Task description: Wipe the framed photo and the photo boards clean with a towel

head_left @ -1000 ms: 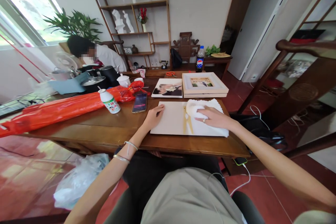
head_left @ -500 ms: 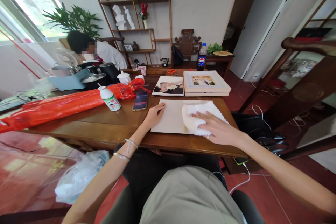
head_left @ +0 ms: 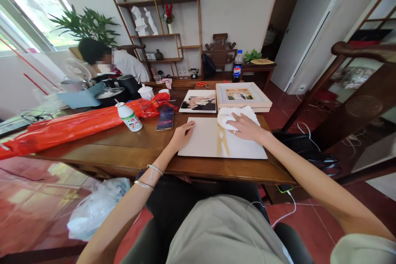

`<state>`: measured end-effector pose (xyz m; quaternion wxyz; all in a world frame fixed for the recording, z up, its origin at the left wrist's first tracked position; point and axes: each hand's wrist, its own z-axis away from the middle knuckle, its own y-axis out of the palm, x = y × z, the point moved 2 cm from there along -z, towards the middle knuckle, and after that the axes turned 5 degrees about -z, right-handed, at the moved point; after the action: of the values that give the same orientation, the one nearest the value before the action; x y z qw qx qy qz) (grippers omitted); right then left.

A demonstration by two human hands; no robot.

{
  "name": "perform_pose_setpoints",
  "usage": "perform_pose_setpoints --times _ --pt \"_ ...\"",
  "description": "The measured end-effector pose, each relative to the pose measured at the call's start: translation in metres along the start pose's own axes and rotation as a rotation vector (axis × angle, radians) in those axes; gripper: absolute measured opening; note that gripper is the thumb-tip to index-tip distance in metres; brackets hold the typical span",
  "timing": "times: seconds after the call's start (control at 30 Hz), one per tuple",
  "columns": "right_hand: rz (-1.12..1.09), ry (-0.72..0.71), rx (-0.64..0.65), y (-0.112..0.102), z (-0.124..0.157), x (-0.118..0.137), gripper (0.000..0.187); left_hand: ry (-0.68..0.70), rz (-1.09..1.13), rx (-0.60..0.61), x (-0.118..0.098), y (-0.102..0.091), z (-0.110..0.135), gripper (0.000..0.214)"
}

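A flat pale panel [head_left: 201,142] with a dark lower edge lies on the wooden table in front of me, with a yellowish forked shape across its middle. My left hand [head_left: 183,135] is at the panel's left edge, fingers curled over the upper corner and holding it. Under my right hand [head_left: 245,127] is a bunched white cloth [head_left: 227,115], gripped and pressed onto the panel's upper right part. The cloth overlaps the panel's far edge. Just beyond lie a photo panel [head_left: 198,105] and white framed pictures [head_left: 262,98] in a stack.
Left of the panel are a phone [head_left: 165,118], a white bottle [head_left: 130,117] and a long red plastic-wrapped bundle [head_left: 77,123]. Orange-handled scissors [head_left: 202,84] and a cola bottle [head_left: 237,68] stand farther back. A person [head_left: 130,64] leans over at the far left.
My right hand has slid the cloth away from me, toward the panel's far edge, uncovering the yellowish shape and the near right part. My left hand has stayed in place.
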<state>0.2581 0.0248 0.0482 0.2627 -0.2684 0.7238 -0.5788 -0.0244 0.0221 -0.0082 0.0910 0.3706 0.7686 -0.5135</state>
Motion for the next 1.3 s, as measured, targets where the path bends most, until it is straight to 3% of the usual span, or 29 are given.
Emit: perform_pose_setpoints --times 0.1,0.27,0.37,0.47,0.77,0.9,1.13,1.2,1.3 --pt "0.005 -0.02 0.004 -0.001 0.013 0.019 0.034 -0.001 -0.003 0.001 -0.001 0.0 0.0 0.031" --pt "-0.105 -0.014 0.04 -0.013 0.059 0.063 0.041 -0.009 -0.005 -0.008 -0.002 0.0 0.0 0.032" --pt "-0.166 -0.016 0.043 -0.021 0.075 0.076 0.045 -0.012 -0.008 -0.012 -0.003 0.0 0.0 0.031" --pt "-0.18 0.02 0.046 -0.024 0.071 0.069 0.047 -0.013 -0.013 -0.017 -0.003 0.0 0.0 0.032" --pt "-0.122 0.141 0.025 -0.008 0.013 0.014 0.045 -0.006 -0.003 -0.013 -0.001 0.001 0.001 0.032" --pt "-0.1 0.136 0.04 -0.013 0.022 0.025 0.037 -0.014 0.0 -0.015 -0.001 0.001 0.001 0.031" --pt "-0.222 0.014 0.156 -0.053 0.074 0.078 0.036 -0.008 -0.005 -0.022 -0.001 0.003 0.0 0.031" --pt "-0.245 0.002 0.16 -0.054 0.075 0.076 0.034 -0.01 -0.008 -0.018 0.0 0.003 0.0 0.031" --pt "-0.231 0.027 0.095 -0.042 0.058 0.052 0.025 -0.007 0.002 -0.018 0.0 0.002 0.0 0.032"
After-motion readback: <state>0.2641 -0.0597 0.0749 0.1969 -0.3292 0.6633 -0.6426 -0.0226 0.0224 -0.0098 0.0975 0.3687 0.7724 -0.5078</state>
